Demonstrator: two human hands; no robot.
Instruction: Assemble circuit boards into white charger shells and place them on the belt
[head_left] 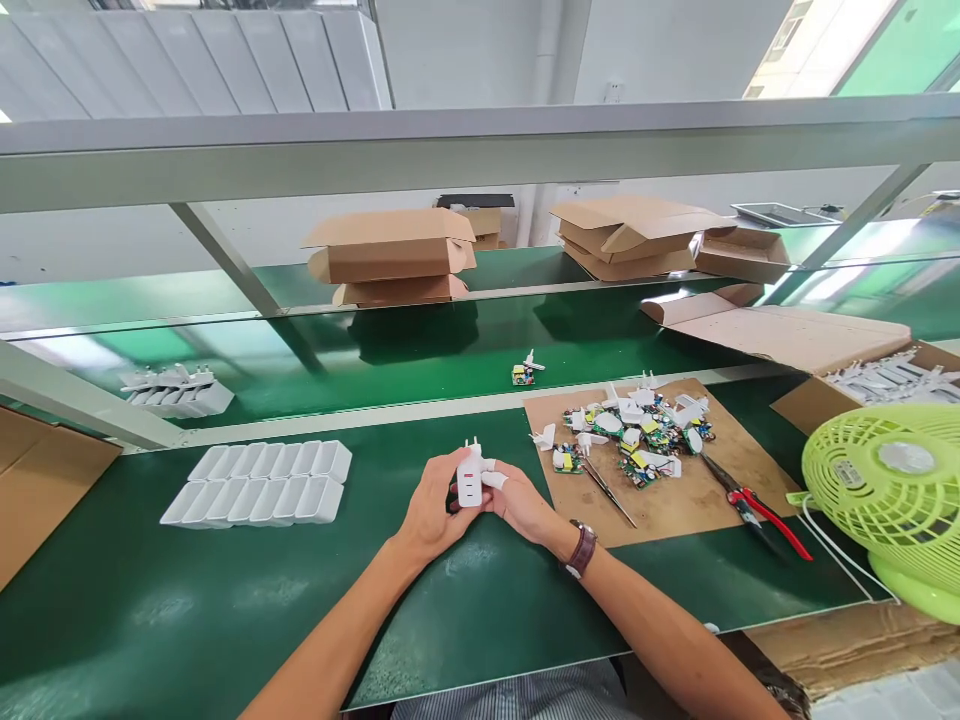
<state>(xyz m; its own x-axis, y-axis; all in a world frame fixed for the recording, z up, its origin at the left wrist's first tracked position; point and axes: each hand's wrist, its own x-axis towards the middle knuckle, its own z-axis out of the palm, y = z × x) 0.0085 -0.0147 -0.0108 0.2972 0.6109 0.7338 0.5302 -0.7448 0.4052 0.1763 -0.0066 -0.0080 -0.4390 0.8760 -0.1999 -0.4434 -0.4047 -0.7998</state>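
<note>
A white plug-in charger (470,482) stands upright between my hands, its two prongs up and its slotted face toward me. My left hand (431,508) is closed around its left side. From the right, my right hand (529,508) grips it too, with white covers on some fingertips. To the left, white open charger housings (262,487) sit in two rows on the green bench. On the right, a brown board (697,500) carries a heap of circuit boards (637,435) with white plug parts, metal tweezers (609,492) and red-handled pliers (750,508).
A lime-green fan (892,490) stands at the right edge. Behind it, an open carton (817,400) holds white parts. One small circuit board (523,374) and a cluster of white housings (180,392) rest on the green belt. A metal beam (480,155) crosses above flat cardboard boxes (397,250).
</note>
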